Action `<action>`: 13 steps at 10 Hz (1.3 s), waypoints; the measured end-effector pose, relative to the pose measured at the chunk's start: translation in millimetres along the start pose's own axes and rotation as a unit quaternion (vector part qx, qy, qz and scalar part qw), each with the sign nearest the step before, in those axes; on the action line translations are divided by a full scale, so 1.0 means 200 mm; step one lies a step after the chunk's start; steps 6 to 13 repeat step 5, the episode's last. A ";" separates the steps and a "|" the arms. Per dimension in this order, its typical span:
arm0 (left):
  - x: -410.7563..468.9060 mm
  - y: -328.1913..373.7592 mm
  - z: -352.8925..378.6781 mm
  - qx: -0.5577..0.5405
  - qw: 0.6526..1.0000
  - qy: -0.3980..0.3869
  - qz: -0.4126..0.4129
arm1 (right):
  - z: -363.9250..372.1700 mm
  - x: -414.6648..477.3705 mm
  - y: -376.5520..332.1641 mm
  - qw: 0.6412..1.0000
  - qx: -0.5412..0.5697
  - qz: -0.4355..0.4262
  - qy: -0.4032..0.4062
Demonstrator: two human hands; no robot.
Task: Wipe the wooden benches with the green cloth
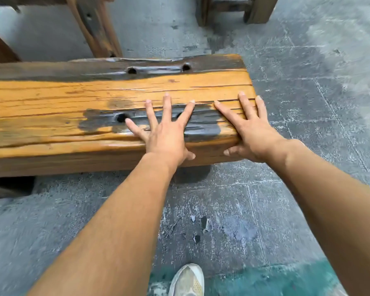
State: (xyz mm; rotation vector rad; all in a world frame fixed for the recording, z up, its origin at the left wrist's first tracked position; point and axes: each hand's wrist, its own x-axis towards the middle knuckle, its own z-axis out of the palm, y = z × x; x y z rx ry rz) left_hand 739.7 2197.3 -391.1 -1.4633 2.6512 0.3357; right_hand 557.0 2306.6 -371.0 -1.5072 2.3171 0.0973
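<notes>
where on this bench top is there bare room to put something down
The bench top is bare left of the left hand, between the near dark patch with its hole and the far dark strip. The right end is crowded: the right hand grips the near corner, the left lies spread beside it.

Bare forearms, no sleeves; worn pale sneaker (187,280) (mesh upper).
</notes>
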 end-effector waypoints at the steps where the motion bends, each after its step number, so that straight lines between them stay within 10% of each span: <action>1: 0.11 0.03 0.00 -0.003 1.000 -0.015 -0.020 | -0.04 0.13 0.04 1.000 -0.004 0.001 -0.005; 5: 0.27 0.07 -0.41 0.033 0.973 -0.229 -0.009 | -0.35 0.26 -0.18 0.981 -0.058 0.069 -0.174; 13: 0.27 0.07 -0.41 0.033 0.973 -0.229 -0.009 | -0.35 0.26 -0.18 0.981 -0.058 0.069 -0.174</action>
